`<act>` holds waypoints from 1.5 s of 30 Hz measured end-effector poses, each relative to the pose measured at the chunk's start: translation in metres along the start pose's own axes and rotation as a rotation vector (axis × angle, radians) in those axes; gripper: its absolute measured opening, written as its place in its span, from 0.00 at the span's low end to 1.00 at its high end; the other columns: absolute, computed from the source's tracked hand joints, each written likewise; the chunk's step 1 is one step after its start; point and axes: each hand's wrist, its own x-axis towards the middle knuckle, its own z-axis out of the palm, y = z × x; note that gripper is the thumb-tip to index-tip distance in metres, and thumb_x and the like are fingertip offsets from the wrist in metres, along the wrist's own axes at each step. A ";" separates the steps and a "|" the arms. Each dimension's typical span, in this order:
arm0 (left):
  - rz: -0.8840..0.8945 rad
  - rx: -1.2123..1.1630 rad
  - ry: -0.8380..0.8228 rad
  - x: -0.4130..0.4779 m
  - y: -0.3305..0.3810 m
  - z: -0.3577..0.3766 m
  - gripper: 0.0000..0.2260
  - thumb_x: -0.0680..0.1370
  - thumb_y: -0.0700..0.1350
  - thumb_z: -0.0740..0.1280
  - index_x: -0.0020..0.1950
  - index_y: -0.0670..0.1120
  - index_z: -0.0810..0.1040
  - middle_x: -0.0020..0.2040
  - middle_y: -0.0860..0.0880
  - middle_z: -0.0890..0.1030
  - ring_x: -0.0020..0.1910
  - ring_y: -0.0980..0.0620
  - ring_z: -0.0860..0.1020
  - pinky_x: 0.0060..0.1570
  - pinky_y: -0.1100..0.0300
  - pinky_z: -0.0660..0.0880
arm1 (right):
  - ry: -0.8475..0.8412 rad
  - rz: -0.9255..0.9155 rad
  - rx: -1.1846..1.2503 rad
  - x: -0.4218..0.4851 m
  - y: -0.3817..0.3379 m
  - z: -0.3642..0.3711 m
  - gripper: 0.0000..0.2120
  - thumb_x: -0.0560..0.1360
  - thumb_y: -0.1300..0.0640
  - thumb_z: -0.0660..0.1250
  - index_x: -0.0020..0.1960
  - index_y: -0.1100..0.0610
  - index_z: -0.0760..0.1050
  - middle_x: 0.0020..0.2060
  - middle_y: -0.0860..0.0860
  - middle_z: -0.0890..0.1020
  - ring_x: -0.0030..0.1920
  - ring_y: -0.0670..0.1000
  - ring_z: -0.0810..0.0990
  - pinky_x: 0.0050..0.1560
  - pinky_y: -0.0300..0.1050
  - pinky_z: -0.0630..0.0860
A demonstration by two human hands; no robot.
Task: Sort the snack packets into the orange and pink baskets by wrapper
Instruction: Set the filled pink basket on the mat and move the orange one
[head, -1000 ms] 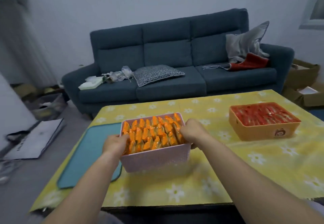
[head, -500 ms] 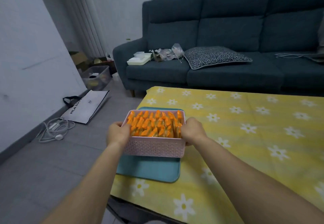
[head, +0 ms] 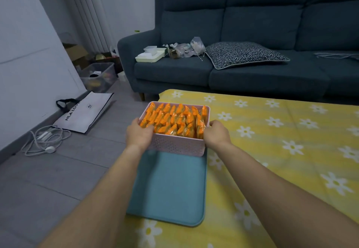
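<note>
**Pink basket held at the counter's left edge**

The pink basket (head: 177, 147), perforated on its near wall, is filled with upright rows of orange-wrapped snack packets (head: 175, 120). It lies over the far end of a teal tray (head: 169, 187), which runs along the left edge of the counter (head: 281, 150), near the far left corner. Whether the basket's base touches the tray cannot be told. The left hand (head: 138, 134) grips the basket's left wall, its fingers (head: 144, 126) curled over the rim against the packets. The right hand (head: 216, 136) grips the right wall, its fingers clamped round the near right corner. A yellow cloth with white flowers covers the counter. Beyond the far edge stands a dark blue sofa (head: 252, 24) bearing a patterned cushion (head: 242, 53).
</note>
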 end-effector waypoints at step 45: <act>0.272 0.152 -0.761 -0.421 0.248 0.501 0.12 0.81 0.50 0.62 0.59 0.43 0.75 0.53 0.45 0.82 0.47 0.44 0.78 0.45 0.55 0.71 | 0.501 0.495 -0.205 -0.055 0.382 -0.589 0.21 0.78 0.47 0.63 0.65 0.59 0.70 0.53 0.57 0.80 0.51 0.57 0.80 0.49 0.51 0.79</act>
